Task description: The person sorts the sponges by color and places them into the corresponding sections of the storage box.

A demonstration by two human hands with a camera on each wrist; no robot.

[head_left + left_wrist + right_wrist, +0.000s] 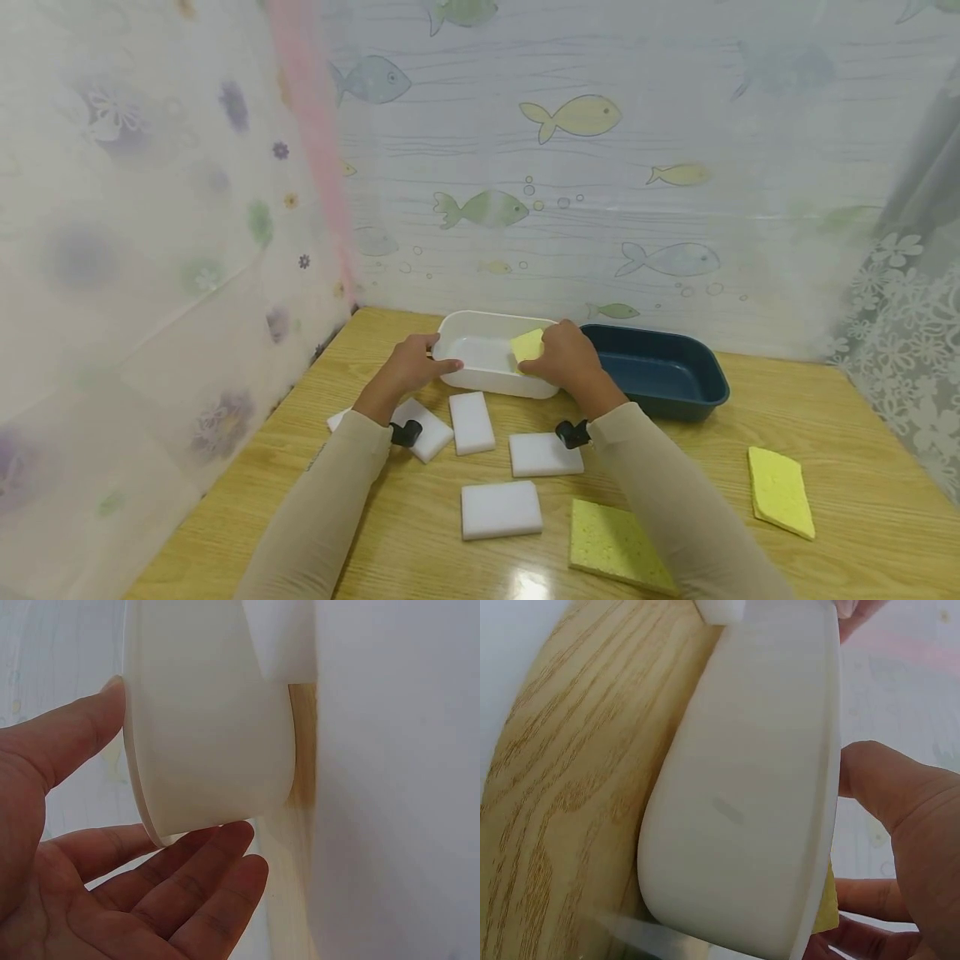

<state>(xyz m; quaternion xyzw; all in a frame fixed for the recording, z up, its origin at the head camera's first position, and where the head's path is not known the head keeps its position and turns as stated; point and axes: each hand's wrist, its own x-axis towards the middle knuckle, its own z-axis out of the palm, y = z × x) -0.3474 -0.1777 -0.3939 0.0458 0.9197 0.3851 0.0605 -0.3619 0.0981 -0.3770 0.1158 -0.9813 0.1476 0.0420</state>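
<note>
At the back of the table is a white plastic basin (483, 379), long and rounded at the corners. My left hand (412, 364) grips its left end, thumb over the near rim and fingers around the end; the left wrist view has the thumb on the rim (133, 772) and fingertips along the outer wall. My right hand (566, 357) holds a yellow sponge (528, 344) over the basin's right end. From the right wrist, the basin's side wall (742, 772) hides most of this sponge (827, 907), and the right thumb is close by the rim.
A dark blue basin (656, 402) stands right of the white one. Several white sponge blocks, including one at the front (501, 510), lie before the basins. Yellow sponges lie at the front (611, 542) and right (780, 492). Printed curtains hang behind and left.
</note>
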